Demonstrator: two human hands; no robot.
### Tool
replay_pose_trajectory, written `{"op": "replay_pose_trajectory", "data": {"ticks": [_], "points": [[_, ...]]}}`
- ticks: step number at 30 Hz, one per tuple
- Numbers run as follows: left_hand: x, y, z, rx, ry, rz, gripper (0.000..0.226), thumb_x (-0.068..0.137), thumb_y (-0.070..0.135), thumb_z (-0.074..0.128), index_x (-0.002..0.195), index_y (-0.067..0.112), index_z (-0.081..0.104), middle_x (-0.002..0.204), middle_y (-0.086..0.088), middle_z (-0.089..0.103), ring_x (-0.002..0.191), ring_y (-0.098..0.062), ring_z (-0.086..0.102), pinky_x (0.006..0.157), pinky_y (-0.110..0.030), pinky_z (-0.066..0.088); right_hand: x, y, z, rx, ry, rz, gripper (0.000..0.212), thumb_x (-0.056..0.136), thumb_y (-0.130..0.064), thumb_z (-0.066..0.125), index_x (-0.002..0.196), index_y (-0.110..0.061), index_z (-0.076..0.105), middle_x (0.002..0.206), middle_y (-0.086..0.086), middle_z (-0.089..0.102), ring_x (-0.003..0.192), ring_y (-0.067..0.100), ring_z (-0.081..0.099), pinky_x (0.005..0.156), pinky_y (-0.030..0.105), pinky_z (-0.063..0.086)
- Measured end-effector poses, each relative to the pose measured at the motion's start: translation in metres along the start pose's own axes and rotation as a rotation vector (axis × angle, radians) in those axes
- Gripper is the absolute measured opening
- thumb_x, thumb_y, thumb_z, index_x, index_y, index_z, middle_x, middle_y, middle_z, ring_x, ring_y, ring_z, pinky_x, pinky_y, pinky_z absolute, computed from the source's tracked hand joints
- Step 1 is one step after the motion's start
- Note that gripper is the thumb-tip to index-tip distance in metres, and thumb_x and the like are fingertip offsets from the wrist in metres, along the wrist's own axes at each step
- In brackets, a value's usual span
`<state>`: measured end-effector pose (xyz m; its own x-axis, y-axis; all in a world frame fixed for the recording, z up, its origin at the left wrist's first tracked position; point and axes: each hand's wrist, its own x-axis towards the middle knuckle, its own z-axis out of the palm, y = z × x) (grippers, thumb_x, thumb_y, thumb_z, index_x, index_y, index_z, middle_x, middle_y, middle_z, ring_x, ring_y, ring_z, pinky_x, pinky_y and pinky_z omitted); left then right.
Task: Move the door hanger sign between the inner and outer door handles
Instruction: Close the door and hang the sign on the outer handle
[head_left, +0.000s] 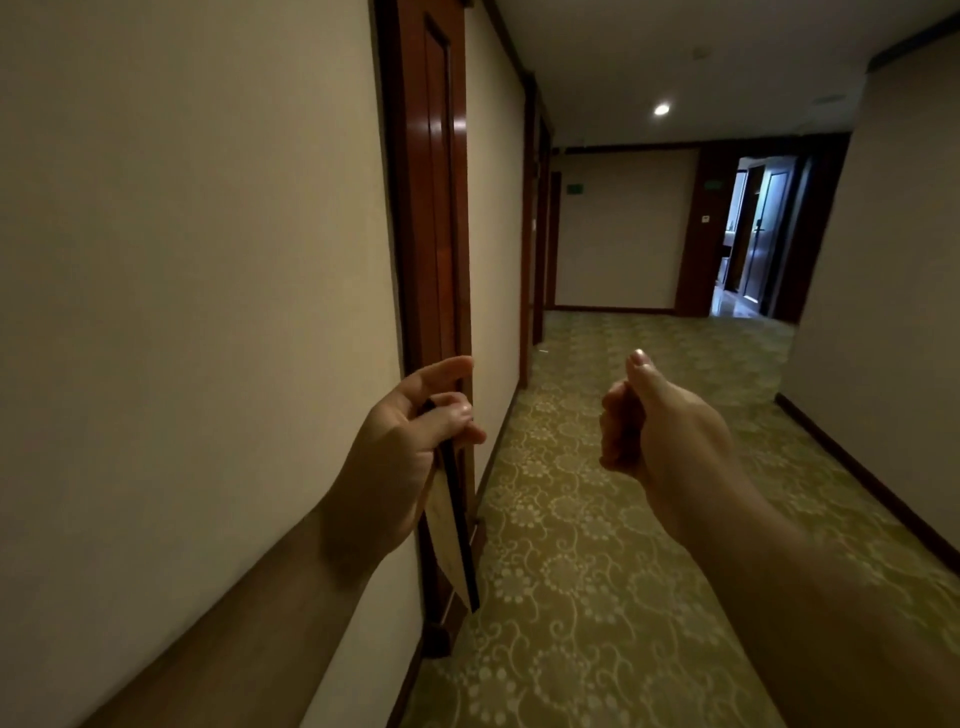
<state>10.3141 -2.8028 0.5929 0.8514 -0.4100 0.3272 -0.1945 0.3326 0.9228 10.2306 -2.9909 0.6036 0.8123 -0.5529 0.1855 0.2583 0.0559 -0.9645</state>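
Left hand (410, 441) pinching door hanger sign (449, 540) by its top, near the wooden door frame (431, 208). Right hand (649, 415) loosely curled, holding nothing. Best to keep the card hanging flat; no handle visible.

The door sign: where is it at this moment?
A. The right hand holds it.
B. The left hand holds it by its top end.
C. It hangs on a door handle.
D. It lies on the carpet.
B: the left hand pinches the top of the door sign, which hangs down beside the wooden door frame; the right hand is curled and holds nothing.
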Motion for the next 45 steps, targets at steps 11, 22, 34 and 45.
{"op": "replay_pose_trajectory", "data": {"ticks": [11, 22, 34, 45], "points": [[0.245, -0.095, 0.017, -0.208, -0.113, -0.171, 0.028, 0.1, -0.002, 0.038, 0.112, 0.004, 0.063, 0.093, -0.013, 0.075, 0.096, -0.03, 0.072, 0.084, -0.034, 0.058, 0.23, 0.048, -0.022, -0.146, 0.099, -0.026, 0.044, 0.1, -0.046, 0.042, 0.078, -0.011, 0.06, 0.062, 0.004, 0.054, 0.057, 0.017, 0.05, 0.056, 0.032, 0.046], [0.44, -0.183, 0.045, -0.053, -0.185, -0.118, 0.025, 0.1, 0.005, 0.041, 0.11, 0.01, 0.063, 0.072, -0.007, 0.064, 0.072, -0.021, 0.07, 0.079, -0.033, 0.06, 0.433, 0.102, -0.038, -0.144, 0.105, -0.032, 0.043, 0.101, -0.043, 0.043, 0.077, -0.011, 0.06, 0.062, 0.003, 0.052, 0.055, 0.014, 0.048, 0.055, 0.03, 0.043], [0.658, -0.254, 0.109, 0.168, -0.132, 0.001, 0.038, 0.085, 0.043, 0.05, 0.104, 0.015, 0.065, 0.064, 0.003, 0.041, 0.05, -0.011, 0.038, 0.081, -0.031, 0.053, 0.694, 0.126, -0.084, -0.072, -0.014, -0.039, 0.044, 0.1, -0.043, 0.046, 0.069, -0.014, 0.058, 0.062, 0.004, 0.051, 0.057, 0.017, 0.045, 0.058, 0.033, 0.039], [0.841, -0.343, 0.113, 0.003, -0.092, -0.042, 0.04, 0.084, 0.047, 0.053, 0.099, 0.011, 0.066, 0.064, 0.004, 0.039, 0.049, -0.011, 0.033, 0.085, -0.038, 0.045, 0.893, 0.172, -0.084, -0.107, 0.017, -0.018, 0.044, 0.099, -0.045, 0.047, 0.071, -0.013, 0.058, 0.065, 0.006, 0.051, 0.059, 0.022, 0.046, 0.063, 0.038, 0.043]]}}
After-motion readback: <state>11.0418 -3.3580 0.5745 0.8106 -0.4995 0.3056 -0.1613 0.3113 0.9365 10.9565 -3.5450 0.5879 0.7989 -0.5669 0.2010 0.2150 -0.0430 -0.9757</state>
